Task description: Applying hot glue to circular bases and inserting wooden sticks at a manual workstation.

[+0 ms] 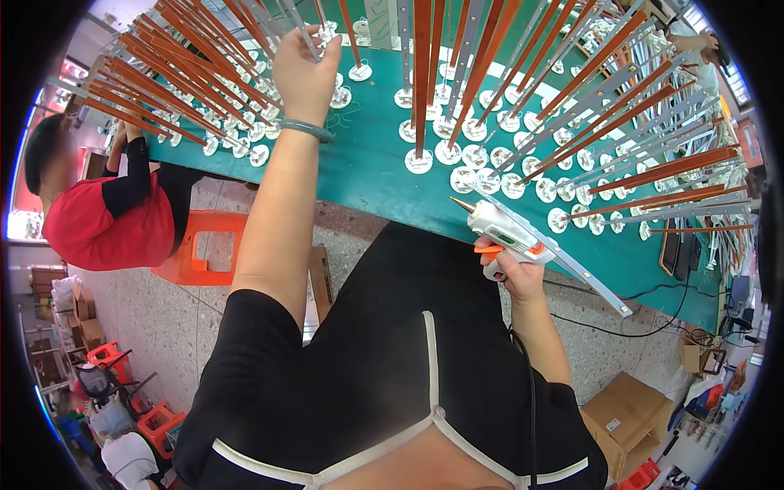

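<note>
The right hand point(521, 276) holds a white glue gun point(492, 222) near the worktop point(367, 192) edge — nozzle point(461, 202) turned outward, presumably against burns — while the left hand point(305, 79) appears to pinch a grey strip point(300, 26).

No text can be read in view.

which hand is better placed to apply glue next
Probably the right hand: it holds the white glue gun, its nozzle pointing toward the green table, while the left hand is among the strips.
</note>
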A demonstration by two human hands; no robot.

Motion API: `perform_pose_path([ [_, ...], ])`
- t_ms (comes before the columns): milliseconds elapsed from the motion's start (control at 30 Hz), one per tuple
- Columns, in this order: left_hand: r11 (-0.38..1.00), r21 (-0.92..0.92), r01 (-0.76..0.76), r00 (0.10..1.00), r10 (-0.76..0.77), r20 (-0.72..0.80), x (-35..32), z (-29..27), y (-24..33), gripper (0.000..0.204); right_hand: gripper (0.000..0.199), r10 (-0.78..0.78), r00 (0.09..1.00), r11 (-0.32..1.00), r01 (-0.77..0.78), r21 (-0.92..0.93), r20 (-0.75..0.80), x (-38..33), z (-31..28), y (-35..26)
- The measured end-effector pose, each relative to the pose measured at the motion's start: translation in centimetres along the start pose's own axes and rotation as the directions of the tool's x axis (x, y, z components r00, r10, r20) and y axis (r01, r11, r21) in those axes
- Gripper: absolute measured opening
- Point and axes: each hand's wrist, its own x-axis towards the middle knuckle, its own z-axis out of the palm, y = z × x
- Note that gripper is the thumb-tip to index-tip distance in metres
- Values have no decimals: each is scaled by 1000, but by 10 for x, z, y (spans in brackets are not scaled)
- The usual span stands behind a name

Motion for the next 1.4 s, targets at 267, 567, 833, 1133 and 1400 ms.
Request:
perform_pose_path([
  [267, 965, 61, -256, 862, 256, -438, -5, -30, 38, 60, 57, 7, 1000, 1000, -7, -2, -27, 1, 2, 0],
  [567, 902, -358, -242, 776, 401, 487, -141, -33, 110, 27, 59, -71, 996, 997, 73, -32, 50, -4, -7, 6],
  [833, 936, -317, -152, 737, 321, 595, -152, 2, 112, 13, 66, -37, 991, 981, 11, 196, 132, -6, -18, 13],
  [1133, 909, -391, 141, 675, 200, 710, -168, 10, 149, 6, 60, -140, 988, 976, 128, 177, 58, -66, -30, -10],
  [1400, 912, -396, 110, 673, 225, 705, -196, 75, 182, 9, 58, -252, 958, 944, 274, 182, -139, -104, -68, -1],
])
